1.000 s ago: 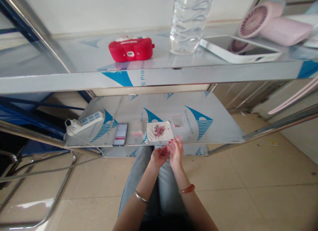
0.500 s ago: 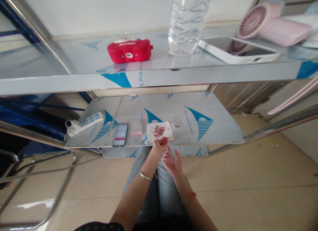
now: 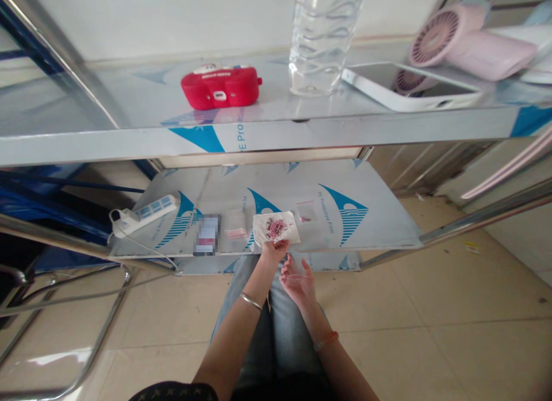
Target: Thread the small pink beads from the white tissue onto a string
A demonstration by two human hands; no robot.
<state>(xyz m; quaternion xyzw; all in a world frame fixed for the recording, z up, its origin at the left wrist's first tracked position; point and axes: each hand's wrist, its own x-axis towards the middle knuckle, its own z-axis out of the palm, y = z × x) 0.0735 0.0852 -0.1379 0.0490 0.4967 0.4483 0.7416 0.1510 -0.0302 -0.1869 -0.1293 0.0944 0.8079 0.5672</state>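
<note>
My left hand [image 3: 276,249], with a silver bangle on its wrist, is at the front edge of a white paper sheet [image 3: 285,229]. Its fingers are curled together, and what they hold is too small to make out. A heap of small pink and dark red pieces [image 3: 275,228], perhaps beads, lies on the paper. Just below the shelf edge, my right hand [image 3: 298,283] is palm up with bent fingers around a small clear zip bag [image 3: 297,276]. Right of the paper lies another clear bag [image 3: 306,212] with a few red pieces. Clear bags with pink strips [image 3: 235,226] lie left of it.
A phone [image 3: 207,234] and a white power strip [image 3: 149,215] lie left on the lower shelf [image 3: 297,182]. The upper shelf [image 3: 129,111] overhangs, holding a red case [image 3: 221,89], a water bottle [image 3: 321,56], a white phone-like device [image 3: 414,88] and a pink fan [image 3: 470,45].
My left hand has turned from palm up to more palm down, its fingers moving slightly closer to the paper. My right hand stays nearly in place with the bag. The view shifted slightly.
</note>
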